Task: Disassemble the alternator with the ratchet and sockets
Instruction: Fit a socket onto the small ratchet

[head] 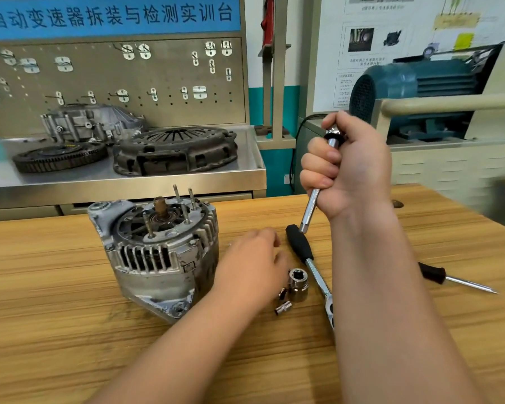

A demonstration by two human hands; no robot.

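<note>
The right hand [347, 167] is raised above the tabletop [56, 316], its fingers wrapped in a fist round a chrome bar [311, 208]. The bar runs slantwise through the fist: its knurled upper end shows by the thumb, and its lower end points down toward the black grip of the ratchet [312, 263].

The left hand [254, 263] is low over the tabletop, just right of the alternator [155, 252], with its back to the camera and its fingers bent downward. It is blurred, so I cannot tell whether the fingers hold anything.

The ratchet lies flat on the tabletop between the two forearms, grip away from the person, head partly hidden behind the right forearm. Just left of its shaft a large socket [298, 284] stands upright, and a small socket [283, 309] lies on its side near it. A screwdriver [449, 279] lies to the right of the right forearm, tip pointing right.

The alternator sits on the tabletop, tilted, with its shaft and studs pointing up and away.

Behind, on a steel bench [187, 176], rest a clutch cover [175, 150], a toothed flywheel [59, 156] and a housing [91, 121], below a pegboard [158, 77].
</note>
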